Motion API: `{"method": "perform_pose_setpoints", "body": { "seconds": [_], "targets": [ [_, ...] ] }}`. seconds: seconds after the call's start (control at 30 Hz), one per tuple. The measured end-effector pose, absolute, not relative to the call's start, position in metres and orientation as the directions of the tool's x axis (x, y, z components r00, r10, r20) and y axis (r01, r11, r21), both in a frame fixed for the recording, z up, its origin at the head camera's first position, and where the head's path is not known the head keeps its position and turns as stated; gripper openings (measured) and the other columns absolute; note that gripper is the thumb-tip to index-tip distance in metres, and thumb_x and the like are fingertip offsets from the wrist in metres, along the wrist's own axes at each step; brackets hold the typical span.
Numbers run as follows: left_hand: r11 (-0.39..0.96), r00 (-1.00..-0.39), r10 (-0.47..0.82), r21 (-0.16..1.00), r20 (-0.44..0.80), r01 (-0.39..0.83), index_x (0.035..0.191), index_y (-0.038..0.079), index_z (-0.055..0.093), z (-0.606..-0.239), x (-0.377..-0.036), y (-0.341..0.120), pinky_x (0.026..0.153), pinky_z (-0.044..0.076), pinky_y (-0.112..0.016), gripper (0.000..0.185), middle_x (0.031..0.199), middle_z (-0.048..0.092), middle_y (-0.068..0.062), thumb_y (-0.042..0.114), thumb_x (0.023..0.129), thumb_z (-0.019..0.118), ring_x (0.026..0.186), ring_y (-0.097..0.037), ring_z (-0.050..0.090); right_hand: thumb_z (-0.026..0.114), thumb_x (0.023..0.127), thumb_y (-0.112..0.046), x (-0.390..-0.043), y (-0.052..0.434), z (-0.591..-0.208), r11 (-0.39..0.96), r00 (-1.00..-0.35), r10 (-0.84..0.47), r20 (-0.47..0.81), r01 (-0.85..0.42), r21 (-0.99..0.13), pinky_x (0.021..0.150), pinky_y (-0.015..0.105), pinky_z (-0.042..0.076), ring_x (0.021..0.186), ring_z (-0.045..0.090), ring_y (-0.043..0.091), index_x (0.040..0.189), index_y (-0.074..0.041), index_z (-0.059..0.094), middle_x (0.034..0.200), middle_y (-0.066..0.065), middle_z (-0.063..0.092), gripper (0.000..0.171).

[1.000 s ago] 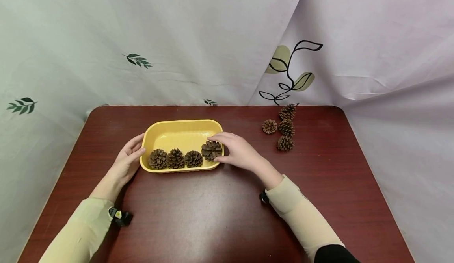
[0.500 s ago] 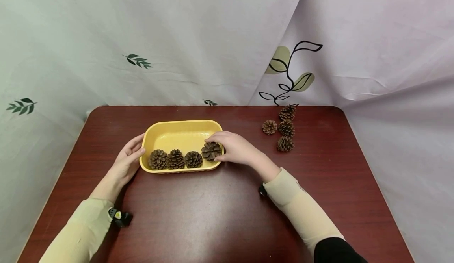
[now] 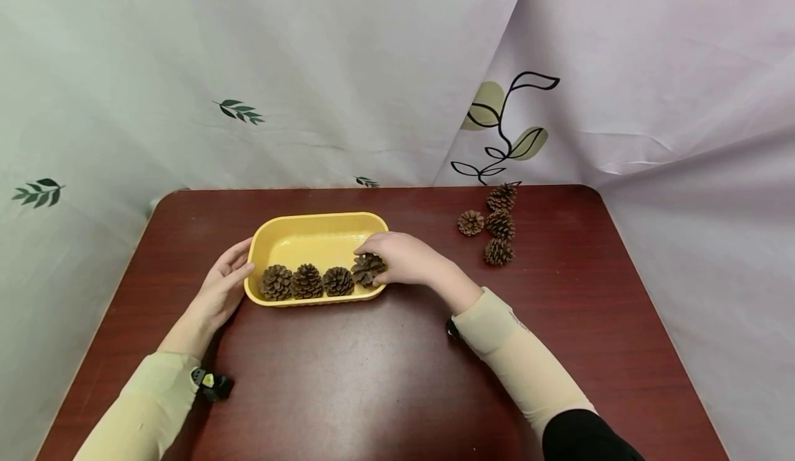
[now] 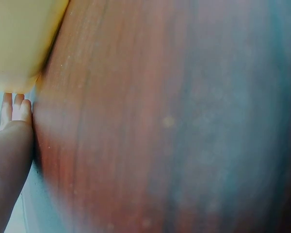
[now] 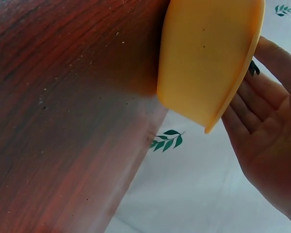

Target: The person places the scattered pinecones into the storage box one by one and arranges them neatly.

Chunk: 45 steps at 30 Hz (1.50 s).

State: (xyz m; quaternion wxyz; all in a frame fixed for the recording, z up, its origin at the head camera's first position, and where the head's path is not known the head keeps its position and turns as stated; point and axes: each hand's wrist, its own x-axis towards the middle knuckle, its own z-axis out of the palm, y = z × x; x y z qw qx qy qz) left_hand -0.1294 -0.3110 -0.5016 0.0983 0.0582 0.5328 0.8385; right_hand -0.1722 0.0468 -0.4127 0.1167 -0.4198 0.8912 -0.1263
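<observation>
My right hand (image 3: 406,259) reaches over the right end of a yellow tray (image 3: 323,218), its thumb and fingers around a brown pine cone (image 3: 368,268) in the front right corner. From the right wrist, the hand (image 5: 274,131) shows beyond the tray's rim, with only a dark bit of the cone visible. Three more pine cones (image 3: 307,281) stand in a row along the tray's front wall, left of the gripped one. At the tray's left end, my left hand (image 3: 219,288) rests against the wall with fairly straight fingers and the thumb at the rim.
Several loose pine cones (image 3: 499,223) lie close together on the dark red table (image 3: 348,378), at the back right. A pale cloth (image 3: 348,67) with leaf prints hangs behind the table's far edge.
My right hand has shifted slightly left, and the pine cone in its fingers has tilted a little. The left hand and the other cones keep their places.
</observation>
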Motion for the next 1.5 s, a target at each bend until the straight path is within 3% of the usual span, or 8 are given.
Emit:
{"method": "perform_pose_setpoints", "body": {
  "seconds": [0.57, 0.9, 1.5],
  "targets": [
    [-0.434, -0.972, 0.236, 0.897, 0.017, -0.089, 0.142, 0.005, 0.036, -0.502, -0.129, -0.310, 0.090, 0.049, -0.021, 0.048, 0.133, 0.053, -0.002, -0.012, 0.096, 0.034, 0.117, -0.011, 0.055, 0.078, 0.076, -0.024, -0.174, 0.036, -0.416, 0.635, -0.621, -0.771, -0.141, -0.733, -0.244, 0.099, 0.028, 0.044, 0.114, 0.056, 0.010, 0.117, -0.018, 0.066, 0.118, -0.006, 0.064, 0.043],
    [-0.419, -0.973, 0.230, 0.903, 0.006, -0.093, 0.143, 0.002, 0.032, -0.502, -0.129, -0.310, 0.090, 0.049, -0.022, 0.048, 0.133, 0.053, -0.002, -0.011, 0.097, 0.035, 0.117, -0.011, 0.055, 0.076, 0.079, -0.023, -0.173, 0.034, -0.419, 0.622, -0.613, -0.780, -0.129, -0.735, -0.270, 0.097, 0.028, 0.045, 0.113, 0.057, 0.009, 0.117, -0.019, 0.066, 0.118, -0.006, 0.064, 0.040],
    [-0.431, -0.972, 0.235, 0.898, 0.014, -0.091, 0.143, 0.002, 0.033, -0.502, -0.129, -0.312, 0.090, 0.049, -0.022, 0.049, 0.133, 0.053, -0.003, -0.012, 0.096, 0.036, 0.117, -0.012, 0.055, 0.071, 0.084, -0.024, -0.172, 0.087, -0.412, 0.589, -0.715, -0.667, 0.209, -0.678, -0.440, 0.100, 0.029, 0.043, 0.111, 0.057, 0.012, 0.118, -0.017, 0.066, 0.115, -0.003, 0.064, 0.035]
  ]
}}
